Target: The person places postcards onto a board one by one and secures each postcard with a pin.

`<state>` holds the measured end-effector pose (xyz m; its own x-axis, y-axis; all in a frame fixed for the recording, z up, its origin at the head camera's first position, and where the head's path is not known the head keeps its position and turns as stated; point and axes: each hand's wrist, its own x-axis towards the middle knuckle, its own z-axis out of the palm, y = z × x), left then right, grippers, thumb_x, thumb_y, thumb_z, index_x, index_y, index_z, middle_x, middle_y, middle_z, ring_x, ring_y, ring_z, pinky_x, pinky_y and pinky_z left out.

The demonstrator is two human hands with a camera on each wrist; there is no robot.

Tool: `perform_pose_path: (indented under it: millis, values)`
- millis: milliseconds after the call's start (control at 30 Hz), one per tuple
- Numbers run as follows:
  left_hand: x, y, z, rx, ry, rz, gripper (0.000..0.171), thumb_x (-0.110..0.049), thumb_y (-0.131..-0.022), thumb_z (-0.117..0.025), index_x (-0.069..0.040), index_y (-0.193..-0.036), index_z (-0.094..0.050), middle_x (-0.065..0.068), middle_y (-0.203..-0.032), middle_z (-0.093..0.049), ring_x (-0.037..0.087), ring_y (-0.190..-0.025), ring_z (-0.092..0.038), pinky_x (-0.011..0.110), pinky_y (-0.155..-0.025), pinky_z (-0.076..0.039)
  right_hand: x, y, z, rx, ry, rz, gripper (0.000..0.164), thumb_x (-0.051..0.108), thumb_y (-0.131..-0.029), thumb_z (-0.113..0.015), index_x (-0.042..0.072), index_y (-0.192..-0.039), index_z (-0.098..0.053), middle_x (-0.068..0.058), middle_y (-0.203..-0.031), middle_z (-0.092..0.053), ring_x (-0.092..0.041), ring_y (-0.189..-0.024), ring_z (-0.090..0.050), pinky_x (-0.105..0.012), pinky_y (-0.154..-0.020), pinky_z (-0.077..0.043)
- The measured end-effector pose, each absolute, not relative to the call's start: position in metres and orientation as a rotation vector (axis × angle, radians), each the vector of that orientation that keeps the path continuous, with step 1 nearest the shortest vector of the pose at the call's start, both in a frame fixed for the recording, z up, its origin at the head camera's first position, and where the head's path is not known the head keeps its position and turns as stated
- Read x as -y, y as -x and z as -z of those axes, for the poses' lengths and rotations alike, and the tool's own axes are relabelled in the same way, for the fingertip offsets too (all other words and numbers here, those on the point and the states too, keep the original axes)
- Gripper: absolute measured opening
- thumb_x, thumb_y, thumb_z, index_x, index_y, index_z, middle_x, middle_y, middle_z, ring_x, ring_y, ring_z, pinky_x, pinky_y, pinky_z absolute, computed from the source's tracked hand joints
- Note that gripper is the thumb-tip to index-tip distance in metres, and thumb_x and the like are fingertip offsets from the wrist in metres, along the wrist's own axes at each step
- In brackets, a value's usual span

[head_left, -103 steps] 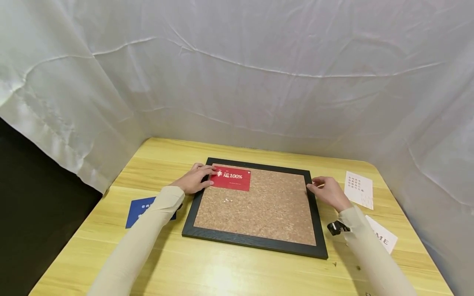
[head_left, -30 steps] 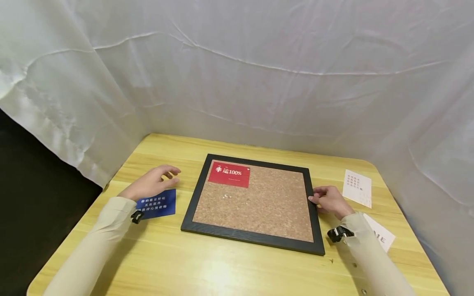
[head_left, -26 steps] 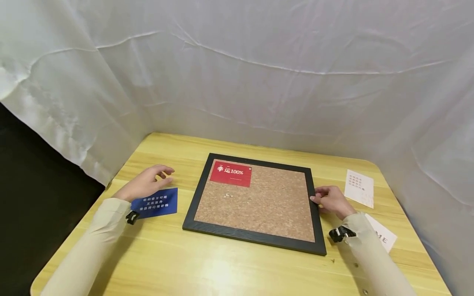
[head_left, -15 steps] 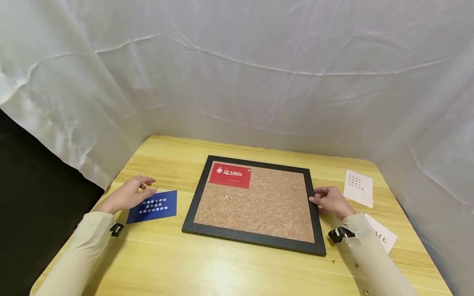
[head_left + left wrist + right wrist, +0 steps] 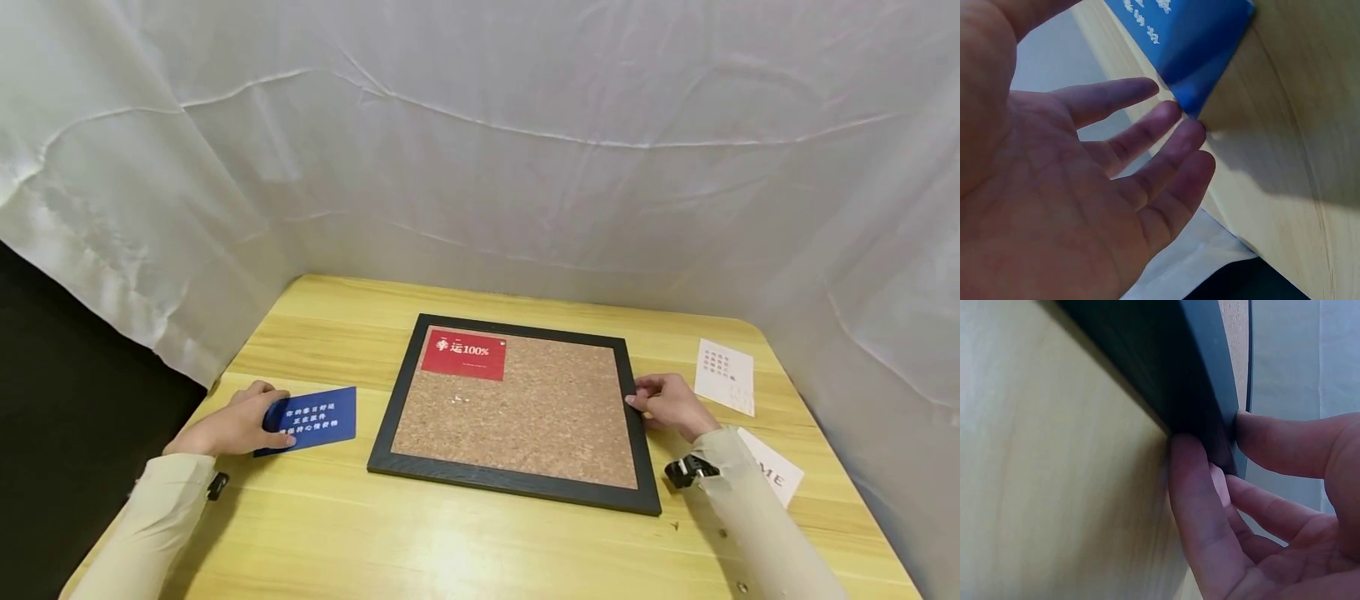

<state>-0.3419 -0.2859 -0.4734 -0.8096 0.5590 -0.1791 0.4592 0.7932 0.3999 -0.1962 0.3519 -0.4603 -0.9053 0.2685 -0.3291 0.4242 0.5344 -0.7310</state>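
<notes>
In the head view a cork board (image 5: 532, 433) with a black frame lies flat on the wooden table. A red card (image 5: 465, 365) with white lettering is at its upper left, a small pin-like spot in the card's top right corner. My left hand (image 5: 236, 423) is over the left end of a blue card (image 5: 326, 417), thumb toward its lower edge. In the left wrist view the spread fingers (image 5: 1141, 134) have their tips at the card's corner. My right hand (image 5: 672, 406) pinches the board's right frame edge, thumb on top and a finger against the outer side.
Two white cards lie right of the board: a lettered card (image 5: 724, 375) farther back and another card (image 5: 776, 471) partly under the right sleeve. Tiny objects (image 5: 675, 525) dot the table near that forearm. A pale curtain (image 5: 487, 167) hangs behind the table.
My left hand has left the red card and moved left and down to the blue card's left end. The right hand has slid slightly down the frame edge and stayed there.
</notes>
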Motion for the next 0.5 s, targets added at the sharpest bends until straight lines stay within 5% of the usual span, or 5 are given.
perform_pose_path:
  millis: [500]
  values:
    - [0.2866, 0.347, 0.4752, -2.714, -0.659, -0.513, 0.072, -0.04, -0.072, -0.094, 0.008, -0.11, -0.056, 0.017, -0.097, -0.058, 0.033, -0.09, -0.048, 0.047, -0.082, -0.043, -0.3528, 0.1976, 0.4616, -2.593, -0.592, 1.316, 0.053, 0.009, -0.102, -0.064, -0.016, -0.144, -0.044, -0.015, -0.11, -0.058, -0.019, -0.093, -0.061, -0.036, -0.08, -0.063]
